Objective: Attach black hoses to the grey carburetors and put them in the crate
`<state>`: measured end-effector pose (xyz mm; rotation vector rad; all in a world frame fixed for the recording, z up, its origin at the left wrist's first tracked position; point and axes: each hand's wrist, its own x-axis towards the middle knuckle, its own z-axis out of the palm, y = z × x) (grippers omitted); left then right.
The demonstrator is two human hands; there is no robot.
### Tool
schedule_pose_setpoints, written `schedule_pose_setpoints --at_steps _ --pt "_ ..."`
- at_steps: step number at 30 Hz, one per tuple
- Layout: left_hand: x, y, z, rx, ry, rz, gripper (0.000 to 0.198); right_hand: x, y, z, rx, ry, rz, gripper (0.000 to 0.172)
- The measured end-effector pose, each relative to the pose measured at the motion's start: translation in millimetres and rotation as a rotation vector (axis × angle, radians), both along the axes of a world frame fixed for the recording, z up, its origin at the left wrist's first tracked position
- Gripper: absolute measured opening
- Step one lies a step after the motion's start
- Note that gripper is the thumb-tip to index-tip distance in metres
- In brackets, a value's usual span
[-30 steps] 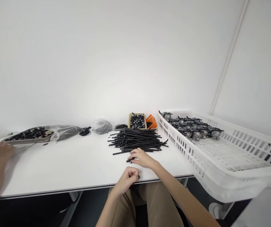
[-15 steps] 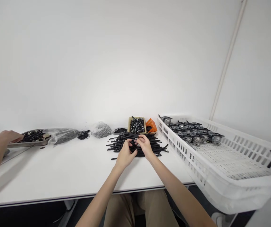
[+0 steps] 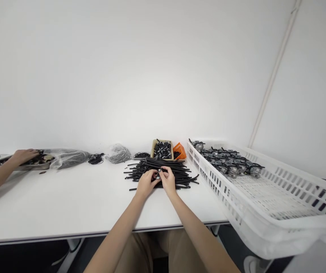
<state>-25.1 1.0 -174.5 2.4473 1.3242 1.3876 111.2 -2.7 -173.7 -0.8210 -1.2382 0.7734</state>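
Metal part (image 3: pixel 159 174), mostly hidden, sits pinched between left hand (image 3: pixel 145 184) and right hand (image 3: pixel 168 181) above black tubes (image 3: pixel 178 175).

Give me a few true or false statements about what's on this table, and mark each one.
1. The left hand and right hand are both over the pile of black tubes. True.
2. The orange basket sits inside the white crate. False: it sits outside the crate, beside the tan tray.
3. Another person's hand is on the metal tray at the far left. True.
4. The white crate is empty. False: grey parts lie at its far end.
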Motion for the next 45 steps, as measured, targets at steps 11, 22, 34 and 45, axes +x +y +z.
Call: schedule_pose_setpoints --at_steps 11,22,34,45 --pt "-1 -5 1.7 -0.089 -0.157 0.101 0.029 10 -4 -11.3 -0.036 -0.216 -0.135 0.018" --pt "-1 -13 8.5 -0.137 -0.226 0.139 0.036 9 -13 -9.9 0.048 -0.439 -0.061 0.021" --pt "-3 -13 7.3 -0.181 -0.178 0.065 0.038 9 -16 -5.7 0.065 -0.514 -0.072 0.033" --pt "-2 -13 6.0 -0.191 -0.161 0.088 0.042 12 -16 -6.6 0.036 -0.565 -0.136 0.042"
